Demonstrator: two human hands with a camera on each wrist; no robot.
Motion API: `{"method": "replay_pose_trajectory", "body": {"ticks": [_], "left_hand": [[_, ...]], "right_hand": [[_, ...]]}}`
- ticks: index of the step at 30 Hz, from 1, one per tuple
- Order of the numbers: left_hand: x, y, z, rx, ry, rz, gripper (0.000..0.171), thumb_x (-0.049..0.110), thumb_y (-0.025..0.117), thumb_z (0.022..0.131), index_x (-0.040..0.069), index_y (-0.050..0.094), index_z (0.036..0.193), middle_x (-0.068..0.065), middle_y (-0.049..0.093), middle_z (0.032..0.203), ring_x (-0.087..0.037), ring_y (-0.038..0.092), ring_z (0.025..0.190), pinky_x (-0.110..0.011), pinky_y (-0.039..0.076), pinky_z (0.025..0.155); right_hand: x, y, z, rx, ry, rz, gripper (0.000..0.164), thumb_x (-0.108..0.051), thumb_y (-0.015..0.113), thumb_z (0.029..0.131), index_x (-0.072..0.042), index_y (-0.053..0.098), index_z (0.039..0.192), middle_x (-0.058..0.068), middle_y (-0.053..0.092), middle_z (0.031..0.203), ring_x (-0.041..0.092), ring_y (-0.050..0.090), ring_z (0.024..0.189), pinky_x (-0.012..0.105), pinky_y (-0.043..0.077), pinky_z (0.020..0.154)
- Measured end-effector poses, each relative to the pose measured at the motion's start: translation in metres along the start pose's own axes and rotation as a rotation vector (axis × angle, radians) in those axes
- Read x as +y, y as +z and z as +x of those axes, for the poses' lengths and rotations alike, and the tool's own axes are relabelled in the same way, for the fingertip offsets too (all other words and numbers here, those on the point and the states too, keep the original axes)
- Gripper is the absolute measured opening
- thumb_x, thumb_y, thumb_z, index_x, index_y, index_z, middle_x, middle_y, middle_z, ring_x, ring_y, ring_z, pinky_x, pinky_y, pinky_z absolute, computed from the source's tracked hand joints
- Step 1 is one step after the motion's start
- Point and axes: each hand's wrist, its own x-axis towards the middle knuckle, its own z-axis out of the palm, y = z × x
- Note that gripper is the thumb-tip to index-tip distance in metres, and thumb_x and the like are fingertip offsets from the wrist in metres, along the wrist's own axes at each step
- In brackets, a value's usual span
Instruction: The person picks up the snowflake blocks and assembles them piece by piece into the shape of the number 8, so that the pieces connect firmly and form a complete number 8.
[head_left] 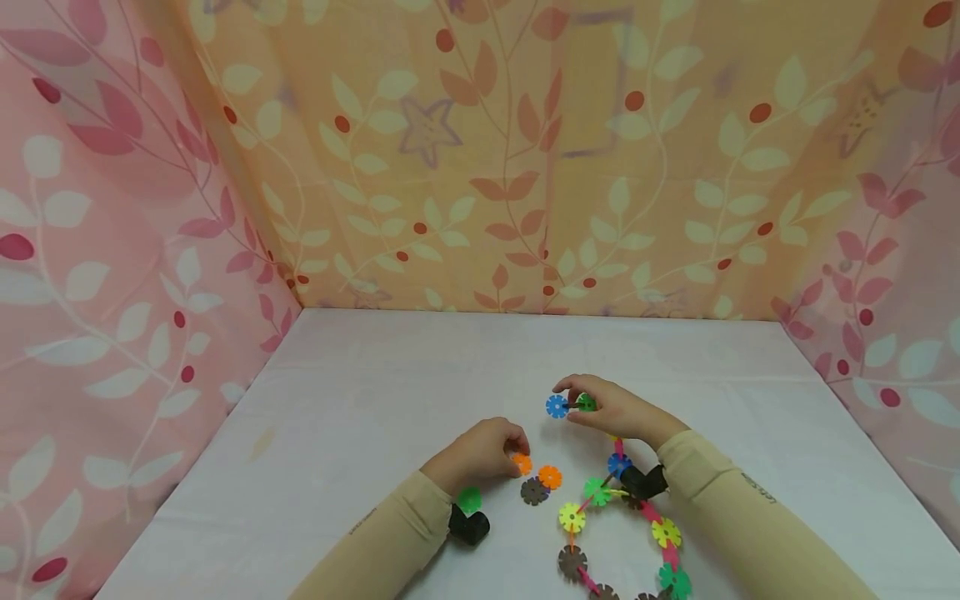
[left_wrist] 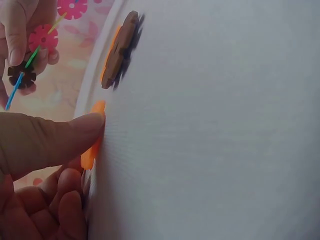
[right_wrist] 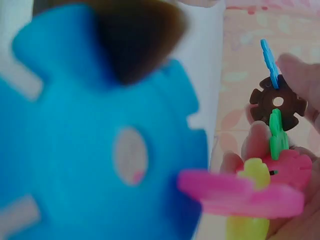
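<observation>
My left hand (head_left: 483, 450) pinches an orange snowflake disc (head_left: 522, 463) between thumb and fingers, low over the table; in the left wrist view the orange disc (left_wrist: 88, 159) stands on edge under the thumb. My right hand (head_left: 611, 407), raised farther back, holds the end of a chain of slotted discs. At its tip a blue disc (head_left: 557, 407) sticks out, joined to a brown disc (right_wrist: 296, 104) between the fingers. Behind that come a green disc (right_wrist: 278, 142) and a pink disc (right_wrist: 295, 167). Below the hand the chain passes another blue disc (head_left: 619, 465) toward a ring of discs.
A second orange disc (head_left: 550, 477) and a brown disc (head_left: 534, 492) lie together right of my left hand. A green disc (head_left: 469, 500) lies beside the left wrist camera (head_left: 469, 527). Joined discs, including a yellow disc (head_left: 572, 517), form the ring at the front on the white table (head_left: 360, 375).
</observation>
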Motion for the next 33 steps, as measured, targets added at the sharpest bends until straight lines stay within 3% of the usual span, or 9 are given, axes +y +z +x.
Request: {"method": "replay_pose_trajectory", "body": {"ticks": [4, 10, 18, 22, 27, 33], "left_hand": [[0.003, -0.001, -0.002, 0.031, -0.012, 0.032, 0.025, 0.014, 0.08, 0.069, 0.022, 0.058, 0.079, 0.006, 0.053, 0.073, -0.012, 0.047, 0.07, -0.024, 0.041, 0.063], [0.004, -0.002, -0.003, 0.121, -0.03, -0.037, 0.018, 0.011, 0.072, 0.076, 0.021, 0.058, 0.082, 0.006, 0.054, 0.071, -0.012, 0.048, 0.066, -0.024, 0.042, 0.059], [0.02, -0.002, 0.001, 0.369, 0.064, -0.233, 0.005, 0.012, 0.065, 0.084, 0.013, 0.063, 0.079, 0.008, 0.063, 0.072, -0.001, 0.059, 0.064, -0.018, 0.048, 0.059], [0.027, -0.001, 0.003, 0.466, 0.079, -0.268, 0.005, 0.012, 0.066, 0.083, 0.011, 0.065, 0.079, 0.006, 0.065, 0.072, -0.001, 0.062, 0.064, -0.016, 0.049, 0.057], [0.031, -0.002, 0.006, 0.534, 0.088, -0.226, 0.005, 0.014, 0.067, 0.084, 0.011, 0.067, 0.08, 0.007, 0.064, 0.071, 0.0, 0.06, 0.062, -0.014, 0.048, 0.059], [0.034, -0.003, 0.011, 0.642, 0.182, -0.062, 0.004, 0.015, 0.069, 0.082, 0.012, 0.069, 0.08, 0.007, 0.062, 0.07, -0.002, 0.052, 0.06, -0.012, 0.046, 0.059]], "right_hand": [[-0.001, 0.001, 0.0, 0.008, -0.025, 0.001, 0.033, -0.021, 0.064, 0.086, -0.021, 0.055, 0.118, -0.002, 0.053, 0.103, 0.018, 0.05, 0.095, 0.037, 0.045, 0.083], [-0.004, 0.002, 0.0, 0.036, -0.037, -0.03, 0.031, -0.016, 0.066, 0.084, -0.021, 0.058, 0.114, -0.002, 0.055, 0.098, 0.017, 0.051, 0.091, 0.036, 0.046, 0.081], [-0.008, 0.005, 0.004, 0.083, -0.045, -0.074, 0.028, -0.014, 0.065, 0.085, -0.021, 0.057, 0.112, -0.005, 0.056, 0.095, 0.015, 0.052, 0.089, 0.041, 0.046, 0.086], [-0.009, 0.005, 0.006, 0.119, -0.034, -0.062, 0.028, -0.015, 0.064, 0.086, -0.022, 0.056, 0.112, -0.004, 0.057, 0.094, 0.016, 0.052, 0.089, 0.041, 0.046, 0.086], [-0.012, 0.005, 0.008, 0.141, -0.005, -0.052, 0.027, -0.016, 0.065, 0.086, -0.022, 0.056, 0.11, -0.003, 0.057, 0.094, 0.017, 0.052, 0.087, 0.037, 0.047, 0.082], [-0.015, 0.005, 0.011, 0.156, -0.001, -0.042, 0.029, -0.015, 0.064, 0.086, -0.017, 0.057, 0.114, -0.001, 0.057, 0.094, 0.018, 0.051, 0.086, 0.037, 0.047, 0.081]]}}
